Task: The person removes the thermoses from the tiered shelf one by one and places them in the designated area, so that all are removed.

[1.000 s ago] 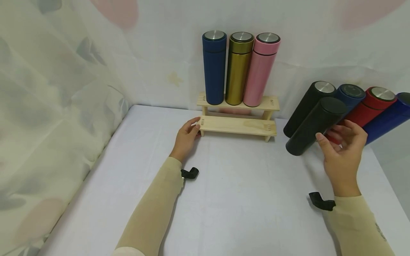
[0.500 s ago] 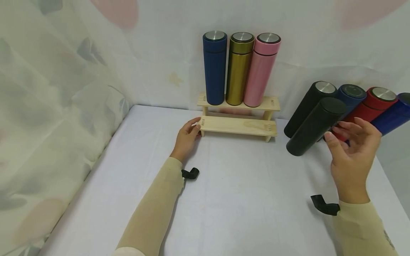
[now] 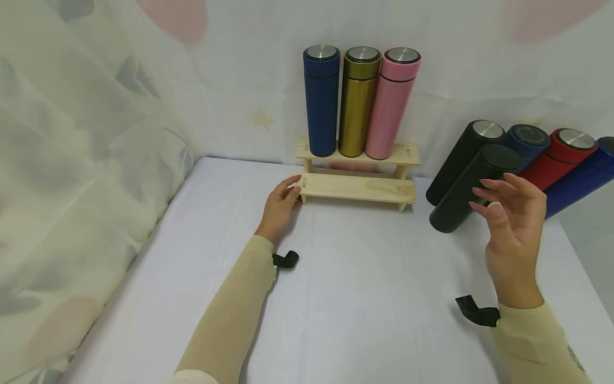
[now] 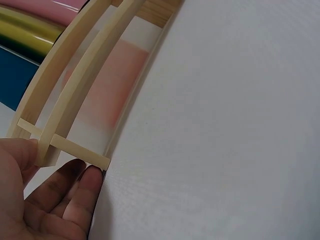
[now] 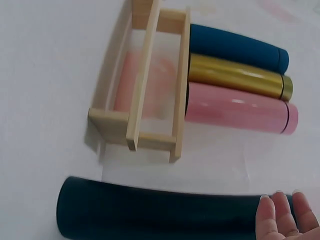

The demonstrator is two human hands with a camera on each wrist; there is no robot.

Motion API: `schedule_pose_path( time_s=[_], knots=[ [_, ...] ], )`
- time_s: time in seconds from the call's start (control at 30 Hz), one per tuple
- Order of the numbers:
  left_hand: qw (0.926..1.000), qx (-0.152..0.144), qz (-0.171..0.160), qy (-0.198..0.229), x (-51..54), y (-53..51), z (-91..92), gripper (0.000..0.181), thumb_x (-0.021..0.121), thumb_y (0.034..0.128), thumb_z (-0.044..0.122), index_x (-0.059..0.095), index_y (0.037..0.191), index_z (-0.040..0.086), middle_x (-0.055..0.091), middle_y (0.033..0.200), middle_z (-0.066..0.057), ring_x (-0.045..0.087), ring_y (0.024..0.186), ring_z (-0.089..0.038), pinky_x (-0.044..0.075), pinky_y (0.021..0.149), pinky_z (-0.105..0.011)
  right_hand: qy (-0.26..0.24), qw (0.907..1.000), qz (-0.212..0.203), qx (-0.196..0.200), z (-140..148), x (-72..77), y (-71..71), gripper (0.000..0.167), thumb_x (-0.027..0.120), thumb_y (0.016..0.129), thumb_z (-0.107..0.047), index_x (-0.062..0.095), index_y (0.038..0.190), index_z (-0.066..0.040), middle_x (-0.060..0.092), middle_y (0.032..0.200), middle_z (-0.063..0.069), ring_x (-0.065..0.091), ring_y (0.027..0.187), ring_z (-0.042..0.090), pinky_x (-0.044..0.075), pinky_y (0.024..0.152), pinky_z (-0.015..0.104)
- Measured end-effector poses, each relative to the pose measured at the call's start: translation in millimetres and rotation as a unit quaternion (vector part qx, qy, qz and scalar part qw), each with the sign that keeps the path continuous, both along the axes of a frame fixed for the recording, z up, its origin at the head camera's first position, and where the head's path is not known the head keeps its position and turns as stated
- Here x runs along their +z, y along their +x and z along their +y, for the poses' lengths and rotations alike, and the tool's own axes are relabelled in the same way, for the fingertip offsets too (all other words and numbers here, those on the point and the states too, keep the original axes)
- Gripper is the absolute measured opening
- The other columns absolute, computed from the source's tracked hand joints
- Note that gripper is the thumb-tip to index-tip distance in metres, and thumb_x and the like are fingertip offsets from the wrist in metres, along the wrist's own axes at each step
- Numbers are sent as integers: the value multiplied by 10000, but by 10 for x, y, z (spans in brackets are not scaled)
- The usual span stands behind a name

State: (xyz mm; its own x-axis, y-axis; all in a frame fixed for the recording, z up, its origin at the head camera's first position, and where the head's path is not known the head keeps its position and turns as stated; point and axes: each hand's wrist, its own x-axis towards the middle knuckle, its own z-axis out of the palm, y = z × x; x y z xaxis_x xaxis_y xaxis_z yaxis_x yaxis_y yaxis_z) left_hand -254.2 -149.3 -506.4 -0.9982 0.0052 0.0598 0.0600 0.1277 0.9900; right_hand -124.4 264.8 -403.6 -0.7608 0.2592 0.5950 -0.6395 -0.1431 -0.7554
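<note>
A two-tier wooden rack (image 3: 357, 188) stands at the back of the table, its lower shelf bare. Dark blue (image 3: 321, 106), gold (image 3: 357, 106) and pink (image 3: 390, 109) bottles stand on its upper shelf. My left hand (image 3: 279, 209) holds the left end of the lower shelf, thumb on top; the left wrist view shows the fingers (image 4: 82, 195) under the board end. My right hand (image 3: 518, 240), fingers loosely bent and apart, is beside the front black bottle (image 3: 467, 194). In the right wrist view the fingertips overlap that bottle (image 5: 160, 210); whether they touch it I cannot tell.
Behind the front black bottle, another black bottle (image 3: 455, 160), a dark blue one (image 3: 526, 140), a red one (image 3: 558, 154) and a bright blue one (image 3: 580, 173) stand close together at the right. A white cloth covers the table (image 3: 360, 298); patterned fabric (image 3: 86, 160) hangs at the left.
My right hand first drew back rightward from the front black bottle, then came back left, its fingers now raised in front of the bottle's upper part. The left hand has stayed on the rack.
</note>
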Motion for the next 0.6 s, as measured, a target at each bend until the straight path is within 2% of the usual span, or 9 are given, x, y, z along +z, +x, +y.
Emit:
schedule_pose_path(
  time_s=[0.23, 0.5, 0.6],
  knots=[
    [10000, -5, -18, 27, 4, -3, -2, 396, 585, 1165, 256, 618, 1559, 247, 577, 1538, -123, 639, 1304, -253, 585, 1037, -357, 235, 9983, -10, 538, -114, -13, -68, 577, 691, 1083, -225, 443, 1542, 21, 516, 1455, 292, 577, 1310, 371, 557, 1045, 334],
    [9999, -12, -101, 75, 21, 4, 1, 404, 584, 1165, 256, 606, 1568, 243, 571, 1544, -142, 639, 1304, -269, 580, 1050, -382, 702, 9937, -146, 867, -319, 73, -227, 478, 555, 1110, -114, 439, 1566, -30, 487, 1487, 257, 543, 1340, 364, 532, 1048, 323],
    [9999, -33, -108, 90, 17, 6, 5, 411, 587, 1163, 257, 598, 1574, 238, 573, 1541, -150, 645, 1295, -282, 580, 1053, -394, 822, 9925, -338, 844, -380, 113, -304, 488, 561, 1119, -163, 435, 1581, -67, 477, 1494, 248, 525, 1349, 368, 521, 1061, 332]
  ],
)
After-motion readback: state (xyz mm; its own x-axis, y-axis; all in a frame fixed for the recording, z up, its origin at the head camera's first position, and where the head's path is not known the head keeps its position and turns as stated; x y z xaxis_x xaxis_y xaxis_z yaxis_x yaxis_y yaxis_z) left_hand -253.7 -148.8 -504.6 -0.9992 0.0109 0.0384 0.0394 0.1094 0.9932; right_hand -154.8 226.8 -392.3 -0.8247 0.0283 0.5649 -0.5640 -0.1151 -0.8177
